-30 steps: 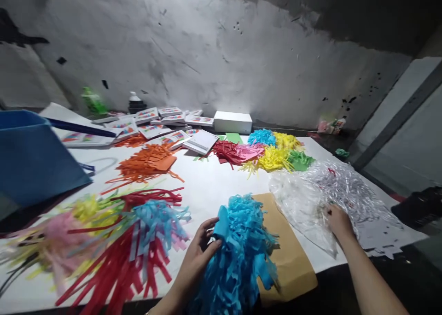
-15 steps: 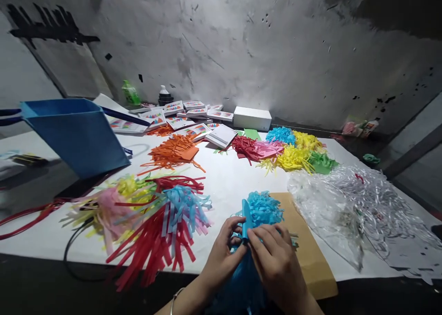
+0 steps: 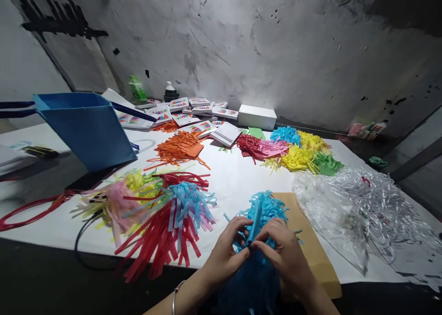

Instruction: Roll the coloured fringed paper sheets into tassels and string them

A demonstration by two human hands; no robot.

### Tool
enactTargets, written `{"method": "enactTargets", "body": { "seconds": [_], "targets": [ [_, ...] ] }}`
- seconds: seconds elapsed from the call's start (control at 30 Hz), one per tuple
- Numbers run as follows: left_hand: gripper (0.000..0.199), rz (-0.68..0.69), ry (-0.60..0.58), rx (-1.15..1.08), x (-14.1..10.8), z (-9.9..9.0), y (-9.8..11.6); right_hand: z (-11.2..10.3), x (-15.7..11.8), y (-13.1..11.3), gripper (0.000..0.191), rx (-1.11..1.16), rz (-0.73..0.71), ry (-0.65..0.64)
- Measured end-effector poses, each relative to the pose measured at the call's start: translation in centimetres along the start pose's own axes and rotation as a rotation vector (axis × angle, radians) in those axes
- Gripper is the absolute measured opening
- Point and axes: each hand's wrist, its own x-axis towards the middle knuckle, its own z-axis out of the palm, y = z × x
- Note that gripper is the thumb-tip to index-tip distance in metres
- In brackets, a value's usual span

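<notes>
Both hands work on a blue fringed paper tassel [image 3: 256, 220] at the table's front edge; its uncut middle band stands up as a narrow folded strip. My left hand [image 3: 230, 246] is closed on the strip's left side, thumb and fingertips curled round it. From the right, my right hand [image 3: 285, 253] pinches the strip's lower end between thumb and forefinger. Loose blue fringe spreads beyond the fingers over a sheet of brown paper [image 3: 312, 246], and more fringe hangs below the hands in shadow. A bracelet [image 3: 175, 295] circles my left wrist.
Red, blue and pink tassels [image 3: 169, 213] lie to the left, before a blue bag [image 3: 86, 135]. Orange fringe [image 3: 179, 145], white boxes [image 3: 226, 133] and coloured bundles [image 3: 299, 158] sit farther back. Clear plastic [image 3: 331, 218] and white ribbon [image 3: 383, 209] cover the right side.
The folded strip has tilted to the right and looks looser and wider. My right fingers have drawn back from covering it into a pinch at its lower end. The view has shifted slightly.
</notes>
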Motion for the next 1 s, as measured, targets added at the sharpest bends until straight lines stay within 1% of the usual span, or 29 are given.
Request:
{"method": "enactTargets", "body": {
  "seconds": [0.1,0.17,0.2,0.33,0.4,0.47,0.5,0.53,0.6,0.67,0.73,0.8,0.9,1.0],
  "targets": [
    [0.044,0.018,-0.014,0.023,0.2,-0.3,-0.3,-1.0,0.4,0.2,0.013,0.097,0.093,-0.136],
    [0.043,0.017,-0.010,0.056,0.3,-0.4,-0.3,-1.5,0.5,0.2,0.011,0.057,0.058,-0.180],
    [0.042,0.016,-0.005,0.072,0.4,-0.4,-0.2,-1.6,0.5,0.2,0.011,-0.014,0.007,-0.159],
    [0.031,0.028,-0.001,0.154,0.5,-0.3,0.1,-0.9,0.4,-0.1,0.018,-0.455,-0.279,0.066],
    [0.028,0.038,-0.002,0.195,0.6,-0.2,0.3,-0.4,0.3,-0.1,0.023,-0.580,-0.369,0.090],
    [0.027,0.050,-0.010,0.225,0.6,-0.2,0.2,-0.1,0.3,0.0,0.028,-0.605,-0.421,0.065],
    [0.027,0.059,-0.013,0.241,0.6,-0.2,0.2,-0.1,0.3,0.1,0.028,-0.589,-0.424,0.059],
    [0.028,0.069,-0.015,0.259,0.5,-0.3,0.1,0.0,0.3,0.3,0.027,-0.550,-0.401,0.055],
    [0.033,0.111,0.003,0.318,0.4,-0.4,-0.1,-0.1,0.3,0.6,0.023,-0.394,-0.269,0.049],
    [0.040,0.199,0.050,0.389,0.2,-0.4,-0.2,-0.1,0.5,0.8,0.019,-0.247,-0.105,0.050],
    [0.043,0.290,0.096,0.461,-0.1,-0.3,-0.1,0.0,0.7,0.7,0.017,-0.171,0.002,0.057],
    [0.038,0.323,0.128,0.547,-0.3,-0.1,0.0,0.3,1.1,0.6,0.018,-0.156,0.042,0.071],
    [0.027,0.307,0.171,0.707,-0.3,0.1,0.3,1.0,1.4,0.6,0.017,-0.146,0.070,0.100],
    [0.016,0.305,0.232,0.791,-0.1,-0.1,0.6,1.4,1.3,1.3,0.017,-0.195,0.096,0.216]
  ]
}}
